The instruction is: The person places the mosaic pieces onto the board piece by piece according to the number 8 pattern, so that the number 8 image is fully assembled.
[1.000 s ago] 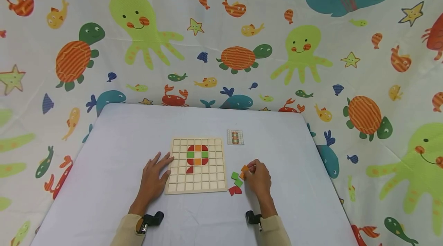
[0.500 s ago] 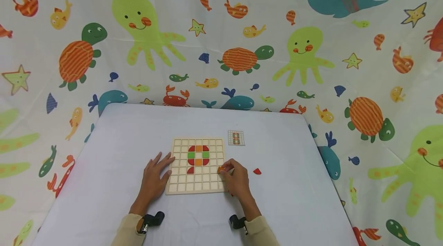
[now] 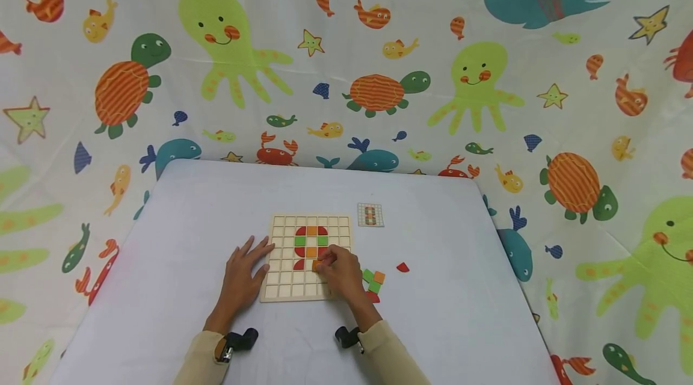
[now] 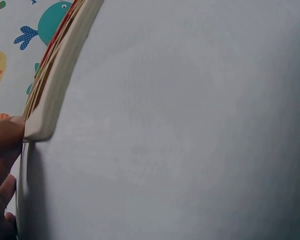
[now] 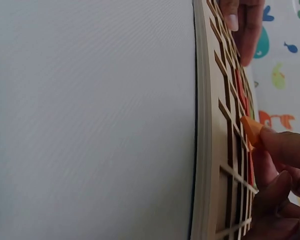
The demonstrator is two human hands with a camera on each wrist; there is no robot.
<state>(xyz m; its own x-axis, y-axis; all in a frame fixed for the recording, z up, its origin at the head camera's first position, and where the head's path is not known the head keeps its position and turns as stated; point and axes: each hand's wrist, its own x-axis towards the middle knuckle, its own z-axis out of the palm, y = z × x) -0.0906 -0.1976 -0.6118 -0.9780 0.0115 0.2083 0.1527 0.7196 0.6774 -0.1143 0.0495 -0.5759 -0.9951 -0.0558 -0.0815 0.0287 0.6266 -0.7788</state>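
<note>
A wooden grid board (image 3: 292,293) lies on the white table, with red, orange and green tiles set in a ring in its cells. One red quarter-round tile (image 3: 299,265) sits below the ring. My right hand (image 3: 342,272) pinches an orange square tile (image 5: 252,131) between thumb and fingertips, at the cell just right of that red piece. In the right wrist view the tile is tilted over the grid. My left hand (image 3: 242,274) rests with fingers spread at the board's left edge, fingertips on its rim.
Right of the board lie loose tiles: green squares (image 3: 374,287), an orange square (image 3: 379,277) and red pieces (image 3: 373,297), partly behind my right hand. A separate red tile (image 3: 403,267) lies further right. A small pattern card (image 3: 370,215) is at the board's upper right.
My right hand has moved left from the loose tiles onto the board, carrying an orange tile. One red tile now lies apart on the right. My left hand has stayed put.
</note>
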